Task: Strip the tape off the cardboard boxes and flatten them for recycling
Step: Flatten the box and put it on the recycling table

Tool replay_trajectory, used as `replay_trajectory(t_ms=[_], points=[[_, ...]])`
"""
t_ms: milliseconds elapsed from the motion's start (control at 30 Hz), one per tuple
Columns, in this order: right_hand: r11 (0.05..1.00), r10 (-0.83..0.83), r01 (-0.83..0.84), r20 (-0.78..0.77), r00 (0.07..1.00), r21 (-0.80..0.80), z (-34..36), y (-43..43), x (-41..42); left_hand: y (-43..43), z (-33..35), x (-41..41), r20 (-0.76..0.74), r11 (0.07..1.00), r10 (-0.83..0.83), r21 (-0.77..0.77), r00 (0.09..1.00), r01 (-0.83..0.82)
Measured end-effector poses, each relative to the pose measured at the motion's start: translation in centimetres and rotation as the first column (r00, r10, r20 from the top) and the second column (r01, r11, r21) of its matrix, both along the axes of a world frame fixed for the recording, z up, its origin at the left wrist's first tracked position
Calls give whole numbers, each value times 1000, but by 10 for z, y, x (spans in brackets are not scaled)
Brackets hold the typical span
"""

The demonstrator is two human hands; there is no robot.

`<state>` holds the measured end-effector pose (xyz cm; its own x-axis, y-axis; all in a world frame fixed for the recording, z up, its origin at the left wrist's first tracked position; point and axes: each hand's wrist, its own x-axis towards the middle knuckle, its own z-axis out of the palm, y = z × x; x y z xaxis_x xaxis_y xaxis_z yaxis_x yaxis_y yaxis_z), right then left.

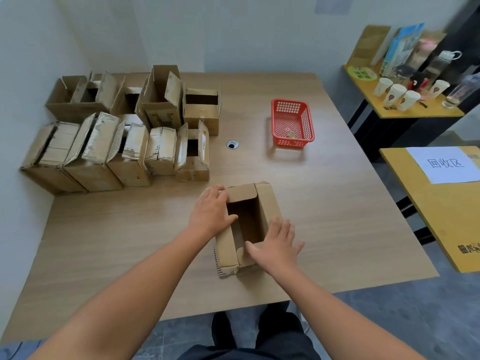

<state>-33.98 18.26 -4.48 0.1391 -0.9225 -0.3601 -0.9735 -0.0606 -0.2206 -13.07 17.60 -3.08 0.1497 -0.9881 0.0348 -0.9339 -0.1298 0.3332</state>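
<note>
Now both hands are on the open box [268, 203], which stands at the near middle of the bench [337, 203] with its mouth upward. My left hand [211, 209] lies over the left wall, fingers loosely bent, thumb reaching over the rim into the opening. My right hand [276, 245] is flat and spread on the near right corner, its thumb also at the rim. Neither hand really closes around anything. To flatten it well, I think I should first check the near left corner, where a striped strip [224, 271] looks like tape; it would hold the seam together. Then I would push two opposite corners toward each other, so the walls fold along their creases and not across them. The other boxes [117, 152] stand at the far left, and the red basket [292, 123] is far and to the right.
</note>
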Motion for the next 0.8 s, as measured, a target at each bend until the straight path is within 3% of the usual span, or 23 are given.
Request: replay_trajectory(t_ms=[233, 333, 467, 567, 667, 800], points=[[997, 78, -78, 7, 997, -3, -3, -2, -7, -51, 4, 1, 278, 992, -65, 118, 958, 33], [987, 160, -159, 43, 986, -40, -4, -4, -12, -60, 8, 5, 287, 970, -163, 219, 944, 101], [989, 138, -127, 145, 980, -81, -3, -4, -31, -58, 15, 7, 34, 983, -56, 176, 998, 49], [993, 75, -49, 255, 964, -105, 7, -8, -44, -54, 17, 6, -152, 984, 34, 177, 988, -7], [998, 40, -17, 371, 928, -65, 22, -9, -57, -46, 14, 5, -285, 969, 163, 228, 945, -99], [999, -32, 38, 463, 886, -3, 37, -5, -80, -37, 10, 5, -468, 932, 357, 237, 808, -274]])
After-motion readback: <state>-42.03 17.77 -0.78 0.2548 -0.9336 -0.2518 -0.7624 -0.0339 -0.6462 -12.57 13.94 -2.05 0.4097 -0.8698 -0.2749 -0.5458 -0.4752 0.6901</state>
